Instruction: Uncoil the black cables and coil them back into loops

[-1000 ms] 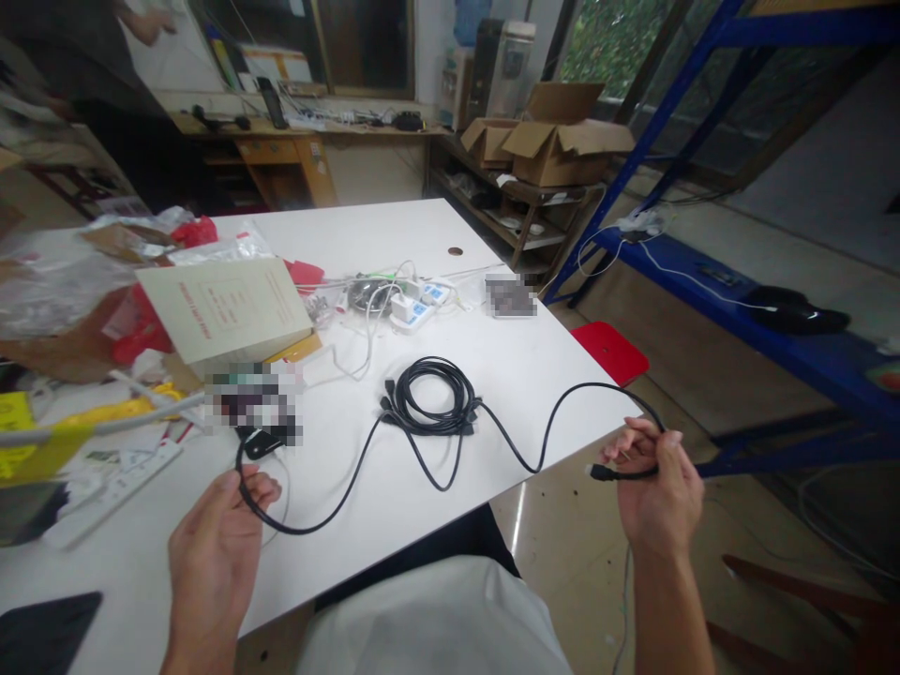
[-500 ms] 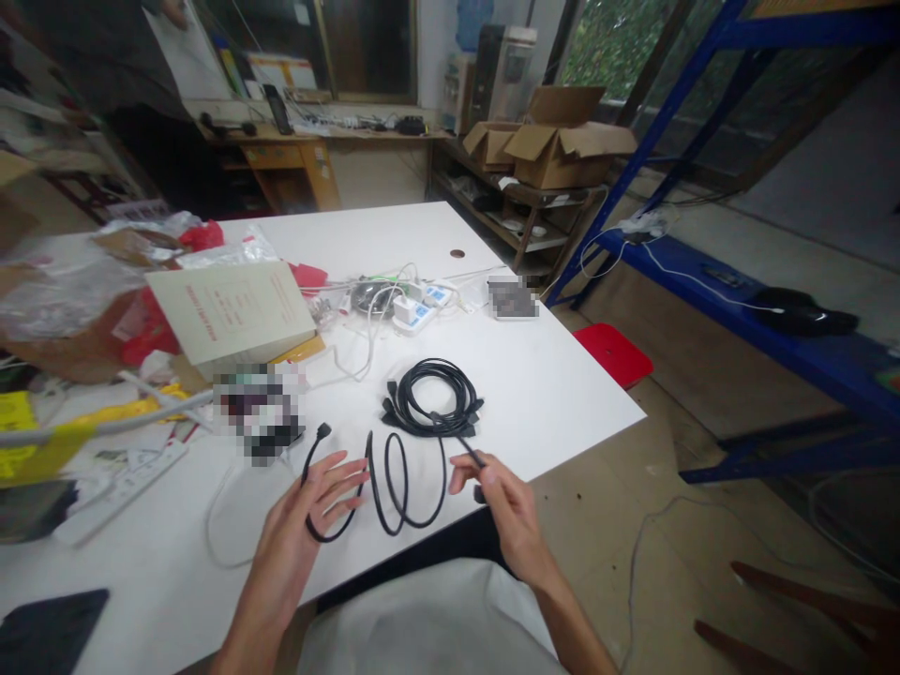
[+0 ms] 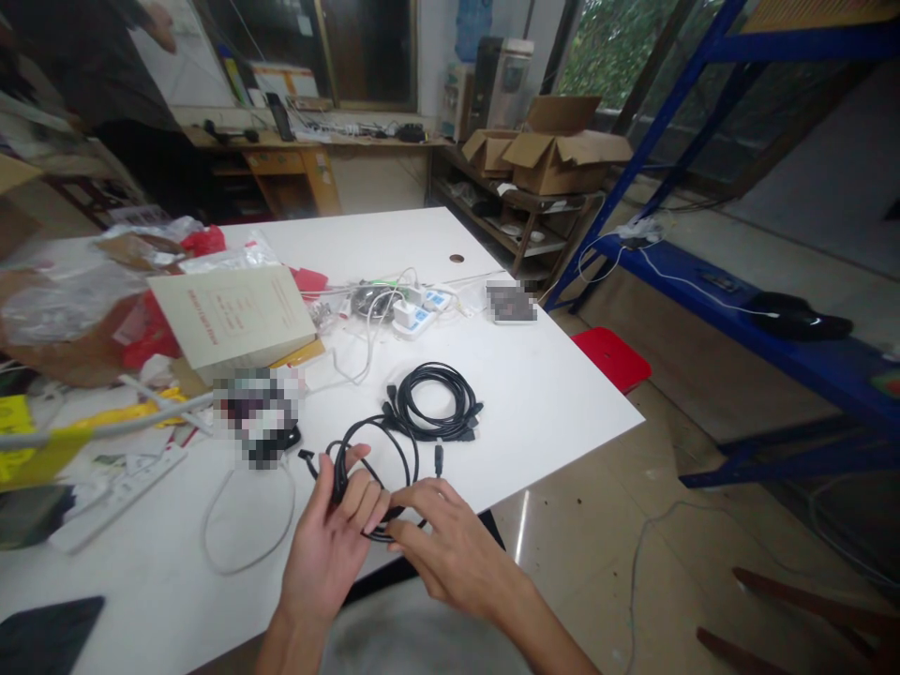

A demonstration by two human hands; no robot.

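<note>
Close to the table's front edge, loops of a black cable [image 3: 416, 459] are gathered between my two hands. My left hand [image 3: 334, 534] is closed around the loops, palm turned up. My right hand [image 3: 450, 534] pinches the cable beside the left fingers, and the two hands touch. One plug [image 3: 307, 456] sticks out left of my left hand; another connector [image 3: 439, 457] points up above my right hand. Just beyond lies a coiled bundle of black cables [image 3: 400, 398] with several plugs at its sides. Part of the held cable is hidden by my fingers.
A white power strip with adapters [image 3: 414, 319] stands farther back on the white table [image 3: 562, 403]. At left are a propped-up pale booklet [image 3: 235, 314], plastic bags [image 3: 63, 300] and a grey cable. A red stool [image 3: 611, 358] is beyond the right edge. Another person [image 3: 133, 103] stands back left.
My hands have come together, right hand moving left. The cable that hung in wide loops between them is now drawn into a tighter coil in my left hand.
</note>
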